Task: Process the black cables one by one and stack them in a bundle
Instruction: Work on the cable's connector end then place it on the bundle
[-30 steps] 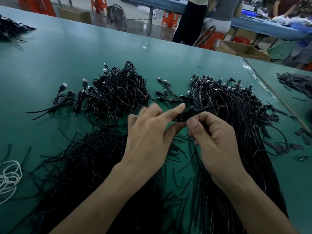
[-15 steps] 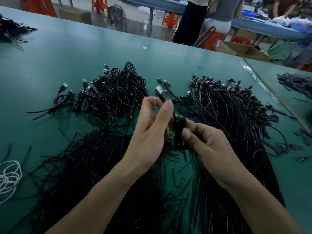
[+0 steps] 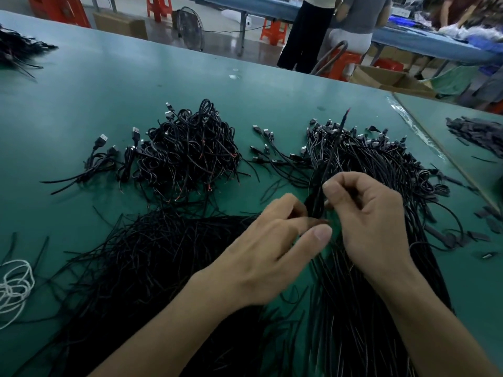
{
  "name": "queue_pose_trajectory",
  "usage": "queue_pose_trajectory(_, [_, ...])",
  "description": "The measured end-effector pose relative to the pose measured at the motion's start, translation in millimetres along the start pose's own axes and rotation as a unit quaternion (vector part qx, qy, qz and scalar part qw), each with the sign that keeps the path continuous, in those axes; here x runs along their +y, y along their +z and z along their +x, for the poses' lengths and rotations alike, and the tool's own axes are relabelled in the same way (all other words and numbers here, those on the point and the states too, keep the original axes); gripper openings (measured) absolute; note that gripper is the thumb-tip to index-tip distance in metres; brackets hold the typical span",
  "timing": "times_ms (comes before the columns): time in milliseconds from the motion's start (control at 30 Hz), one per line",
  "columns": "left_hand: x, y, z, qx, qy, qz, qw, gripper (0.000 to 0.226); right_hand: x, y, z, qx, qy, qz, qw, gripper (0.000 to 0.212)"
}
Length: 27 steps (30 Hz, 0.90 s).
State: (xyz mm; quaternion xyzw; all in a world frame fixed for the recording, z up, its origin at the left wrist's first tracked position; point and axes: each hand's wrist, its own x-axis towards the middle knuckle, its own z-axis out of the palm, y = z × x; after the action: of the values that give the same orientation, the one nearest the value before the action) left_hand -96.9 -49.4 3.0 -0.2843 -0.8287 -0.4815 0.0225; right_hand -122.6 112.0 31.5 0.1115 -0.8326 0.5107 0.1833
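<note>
far left on the green table [image 3: 114, 85] lies a loose white cord [image 3: 15, 284], no part of this job. next comes the coiled heap [image 3: 187, 156] of finished black cables, plugs poking out of its left edge, and below it, nearer me, a spread of loose strands [image 3: 136, 270].

then the hands, close together at centre. my left hand [image 3: 266, 251] sits low and nearer the camera, fingers curled in, and it appears to pinch the bottom of the folded cable [image 3: 315, 202], with the thumb stretched out beneath. motion blur hides the exact contact. the right hand [image 3: 375, 221] is slightly higher and further off, fingers curled, thumb tip pressed on the fold's upper part. so both hands grip the one cable and neither is free.

the cable stands nearly upright between them, long axis running away from me and tipping a little right. its free end [image 3: 345, 117] rises over the straight cables [image 3: 386, 170] on the right, showing a red tip at the top.

what matters next, as i judge it: the fold is not yet wrapped tight, and the coiled heap it belongs on lies up and to the left, well apart from the hands. the left hand is the nearer one for that drop, and the right is nearer the straight cables for the next pick. the free end could snag the pile below it.
</note>
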Motion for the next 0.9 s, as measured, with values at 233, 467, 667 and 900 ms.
queue_pose_trajectory(233, [-6.2, -7.3, 7.6, 0.073, -0.167, -0.277, 0.943, 0.067, -10.4, 11.2, -13.0, -0.055, -0.024, 0.039, 0.997, 0.007])
queue_pose_trajectory(467, [-10.6, -19.1, 9.5, 0.044, -0.190, -0.287, 0.938, 0.081, -11.6, 13.8, -19.3, -0.142, -0.028, 0.018, 0.989, 0.020])
queue_pose_trajectory(667, [-16.6, -22.3, 8.4, 0.067, -0.103, -0.196, 0.973, 0.024, -2.1, 13.1, -22.0, -0.139, 0.078, 0.104, 0.982, 0.019])
queue_pose_trajectory(900, [-14.8, -32.2, 6.3, 0.074, 0.026, 0.010, 0.997, 0.014, 7.7, 13.2, -28.7, -0.172, 0.284, 0.291, 0.898, 0.016])
